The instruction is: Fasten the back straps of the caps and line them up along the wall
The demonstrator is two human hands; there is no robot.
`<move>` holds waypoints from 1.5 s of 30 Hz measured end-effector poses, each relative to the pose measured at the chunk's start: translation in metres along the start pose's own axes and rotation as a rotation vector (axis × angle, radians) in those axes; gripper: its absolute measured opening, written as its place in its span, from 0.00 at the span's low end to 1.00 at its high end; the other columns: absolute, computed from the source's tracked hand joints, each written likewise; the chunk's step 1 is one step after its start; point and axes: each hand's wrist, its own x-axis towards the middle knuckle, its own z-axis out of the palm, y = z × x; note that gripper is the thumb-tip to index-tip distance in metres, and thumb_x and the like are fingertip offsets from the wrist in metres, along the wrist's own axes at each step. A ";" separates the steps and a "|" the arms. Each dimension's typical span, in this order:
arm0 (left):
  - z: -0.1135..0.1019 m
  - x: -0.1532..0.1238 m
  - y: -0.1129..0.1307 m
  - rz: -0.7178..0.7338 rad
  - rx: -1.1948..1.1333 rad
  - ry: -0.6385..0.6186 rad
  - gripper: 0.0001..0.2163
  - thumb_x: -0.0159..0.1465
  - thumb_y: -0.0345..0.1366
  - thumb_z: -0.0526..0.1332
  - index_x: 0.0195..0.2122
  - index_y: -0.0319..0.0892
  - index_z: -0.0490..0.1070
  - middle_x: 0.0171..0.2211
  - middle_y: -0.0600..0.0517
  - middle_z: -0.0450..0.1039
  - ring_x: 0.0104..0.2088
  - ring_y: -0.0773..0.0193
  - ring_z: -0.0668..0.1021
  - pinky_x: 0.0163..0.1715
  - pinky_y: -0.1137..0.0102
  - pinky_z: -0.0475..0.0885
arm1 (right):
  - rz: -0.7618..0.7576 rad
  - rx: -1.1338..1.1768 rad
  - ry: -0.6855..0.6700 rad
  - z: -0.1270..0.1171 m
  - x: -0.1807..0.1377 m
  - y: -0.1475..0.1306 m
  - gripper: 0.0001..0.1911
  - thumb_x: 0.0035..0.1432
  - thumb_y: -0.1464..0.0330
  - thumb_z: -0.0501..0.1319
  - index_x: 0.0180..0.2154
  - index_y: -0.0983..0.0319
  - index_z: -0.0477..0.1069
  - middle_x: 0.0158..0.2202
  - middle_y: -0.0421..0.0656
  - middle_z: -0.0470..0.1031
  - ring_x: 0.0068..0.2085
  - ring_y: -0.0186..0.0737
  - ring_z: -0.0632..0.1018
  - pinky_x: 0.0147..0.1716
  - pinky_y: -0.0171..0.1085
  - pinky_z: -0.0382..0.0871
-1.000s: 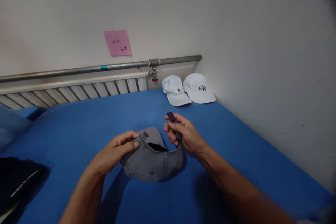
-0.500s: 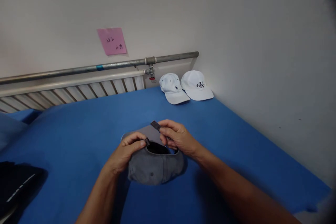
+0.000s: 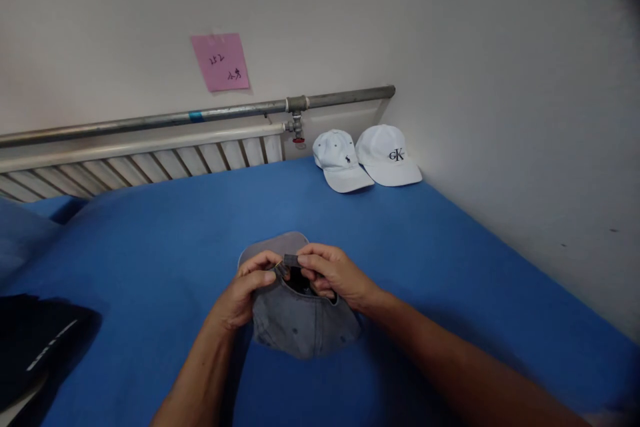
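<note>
Blue bedsheet [image 3: 150, 247], faded grey cap [image 3: 300, 327]

Between the hands, the grey cap [image 3: 300, 327] is matt, faded cloth, probably washed cotton. Beneath it the blue sheet [image 3: 165, 240] looks smooth and matt. Beyond, a dull metal pipe [image 3: 150, 121].

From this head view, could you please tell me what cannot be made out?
- Grey cap strap: both hands' fingers cover its join.
- Pink note: handwriting too small.
- Black object: cut off at left edge.
- Radiator: lower part hidden behind blue bed.
</note>
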 end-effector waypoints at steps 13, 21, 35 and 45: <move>0.001 0.000 0.000 -0.043 0.090 0.084 0.09 0.49 0.38 0.72 0.29 0.40 0.76 0.25 0.55 0.76 0.25 0.70 0.75 0.29 0.75 0.68 | 0.128 0.126 -0.087 -0.007 0.004 0.003 0.11 0.49 0.64 0.63 0.30 0.61 0.62 0.18 0.30 0.61 0.14 0.20 0.52 0.12 0.26 0.40; 0.001 -0.001 0.001 -0.039 0.103 0.030 0.09 0.49 0.36 0.71 0.28 0.40 0.74 0.23 0.56 0.74 0.24 0.71 0.73 0.26 0.77 0.66 | 0.198 0.049 -0.148 -0.005 0.001 -0.002 0.08 0.49 0.65 0.62 0.30 0.62 0.65 0.17 0.30 0.60 0.13 0.20 0.52 0.12 0.26 0.40; 0.002 0.000 0.003 -0.127 0.114 0.023 0.10 0.47 0.35 0.71 0.26 0.39 0.72 0.21 0.56 0.74 0.21 0.71 0.73 0.24 0.77 0.65 | 0.227 -0.161 -0.125 0.001 -0.001 -0.004 0.03 0.50 0.70 0.56 0.26 0.63 0.64 0.18 0.31 0.61 0.13 0.21 0.55 0.11 0.25 0.44; 0.003 0.001 0.004 -0.132 0.143 0.055 0.09 0.47 0.35 0.70 0.24 0.40 0.71 0.20 0.57 0.73 0.20 0.73 0.71 0.22 0.78 0.62 | 0.108 -0.194 -0.105 -0.003 0.000 -0.001 0.05 0.51 0.69 0.58 0.30 0.63 0.70 0.19 0.34 0.67 0.16 0.24 0.63 0.13 0.26 0.54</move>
